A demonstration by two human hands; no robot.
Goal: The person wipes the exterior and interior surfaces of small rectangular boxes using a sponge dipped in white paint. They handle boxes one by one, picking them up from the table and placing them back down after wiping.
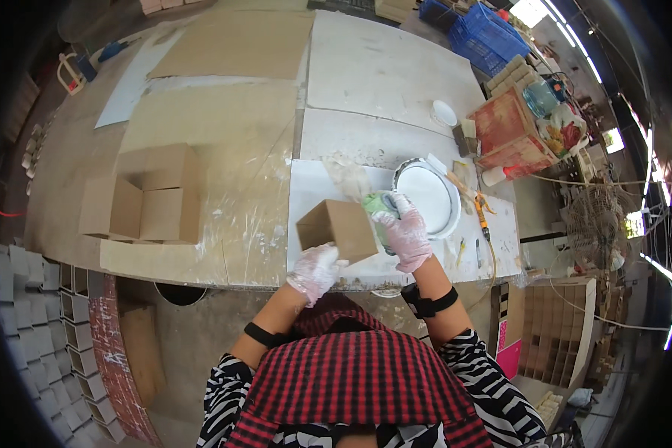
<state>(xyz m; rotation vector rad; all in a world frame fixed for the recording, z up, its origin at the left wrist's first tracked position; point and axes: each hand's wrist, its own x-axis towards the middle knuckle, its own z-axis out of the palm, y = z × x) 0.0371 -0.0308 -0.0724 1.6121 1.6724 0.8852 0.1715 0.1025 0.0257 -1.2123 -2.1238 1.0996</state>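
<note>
My left hand [317,273], in a thin whitish glove, grips the lower edge of a brown cardboard box [352,228]. The box is tilted above the table, its dark inside showing on the left. My right hand [408,237], gloved the same way, has its fingers closed around a light-green thing [373,203] beside the box's right side. Its kind is unclear, as the fingers cover much of it. Just right of that hand stands a round tub [455,216] of white liquid with a smeared rim. Under both hands lies a white board [310,187] on the table.
Several open cardboard boxes [138,198] stand together at the left. An orange-handled tool [483,216] with a hose lies right of the tub. Farther back are a white bowl [444,113], a reddish crate [504,131] and blue baskets [489,37].
</note>
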